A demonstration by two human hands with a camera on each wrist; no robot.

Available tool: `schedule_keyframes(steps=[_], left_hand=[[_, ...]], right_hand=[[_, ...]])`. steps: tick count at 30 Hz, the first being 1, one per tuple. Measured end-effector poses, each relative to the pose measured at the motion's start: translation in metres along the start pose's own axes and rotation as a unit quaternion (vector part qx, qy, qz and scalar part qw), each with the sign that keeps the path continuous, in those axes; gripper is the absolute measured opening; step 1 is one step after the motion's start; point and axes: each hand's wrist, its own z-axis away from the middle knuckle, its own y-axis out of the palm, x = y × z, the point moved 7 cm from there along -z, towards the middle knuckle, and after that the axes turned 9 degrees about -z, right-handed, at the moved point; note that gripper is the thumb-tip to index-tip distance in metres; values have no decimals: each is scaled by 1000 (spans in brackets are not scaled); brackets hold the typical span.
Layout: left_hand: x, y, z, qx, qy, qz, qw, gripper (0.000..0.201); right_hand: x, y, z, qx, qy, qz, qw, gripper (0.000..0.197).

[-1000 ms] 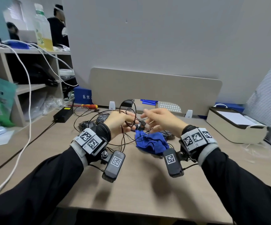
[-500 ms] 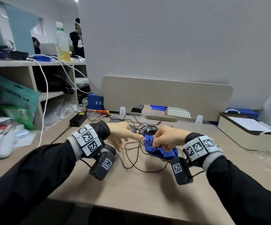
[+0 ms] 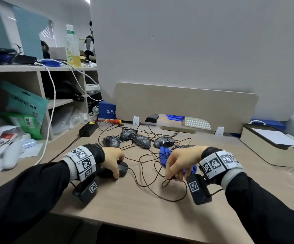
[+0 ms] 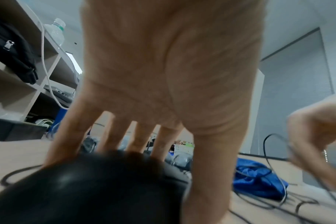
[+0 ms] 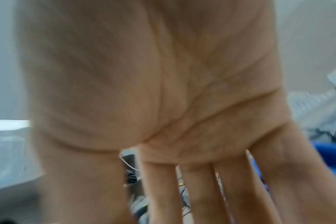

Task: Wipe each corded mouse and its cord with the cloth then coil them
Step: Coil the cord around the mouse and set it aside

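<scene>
A plain black corded mouse (image 3: 123,170) lies on the desk (image 3: 125,199) at front left. My left hand (image 3: 115,166) grips it, fingers over its top and thumb down its side; the left wrist view shows the same hand (image 4: 136,136) on the mouse (image 4: 90,189). Its thin dark cord (image 3: 178,199) loops across the desk to my right hand (image 3: 175,175), whose fingertips pinch it. The blue cloth (image 3: 163,153) lies crumpled just behind that hand, also visible as cloth (image 4: 259,181). The right wrist view shows only a blurred palm and fingers (image 5: 197,189).
Several dark patterned mice (image 3: 141,140) with tangled cords lie behind the cloth. A beige divider panel (image 3: 186,103) closes the back. A white box (image 3: 273,145) stands at right. At left are a cluttered shelf (image 3: 37,71), a black power brick (image 3: 88,129) and a hanging white cable (image 3: 52,103).
My right hand let go of the blue cloth and now pinches the cord nearer the front edge. My left hand came down onto the black mouse.
</scene>
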Motion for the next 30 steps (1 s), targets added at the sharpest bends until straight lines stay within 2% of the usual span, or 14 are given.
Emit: schedule_keyframes(steps=[2,3,5,6,7,8,10,11,14,19,21,23,26,30], left_hand=[[2,-6,3,11,-3,46,999,49],[2,-11,4,5,-5,93,996,42],[-3,-23,4,-23,0,239,971,33],[-8,-27,3,-35,2,339,940,32],[-14,-30,1,-45,0,439,898,30],[-20,-32,-2,-57,0,524,850,30],[-35,-34,-13,-77,15,642,762,34],[-43,-35,-20,-84,21,679,729,35],[-61,-34,-38,-109,32,738,665,24],[-72,-13,-75,-126,31,818,561,30],[-78,-9,-87,-134,43,822,551,29],[-79,-12,-92,-162,47,807,566,26],[-77,-14,-99,-187,58,783,591,38],[-84,-9,-96,-168,78,781,596,47]], right_hand=[[-5,-30,-4,-161,13,82,983,17],[-2,-44,-1,-251,-13,80,964,18],[9,-63,13,-398,-109,-32,910,18],[16,-66,19,-430,-157,-93,884,16],[25,-65,20,-423,-191,-133,876,15],[34,-59,16,-389,-211,-150,884,17],[39,-45,-1,-327,-198,-133,914,23],[34,-44,-8,-339,-185,-121,914,21],[11,-57,-14,-435,-183,-158,867,23],[2,-61,-11,-451,-276,-261,807,17],[0,-59,-19,-414,-285,-276,819,19],[2,-51,-28,-346,-290,-278,847,18],[6,-43,-37,-300,-291,-221,881,21],[3,-37,-44,-255,-274,-254,892,26]])
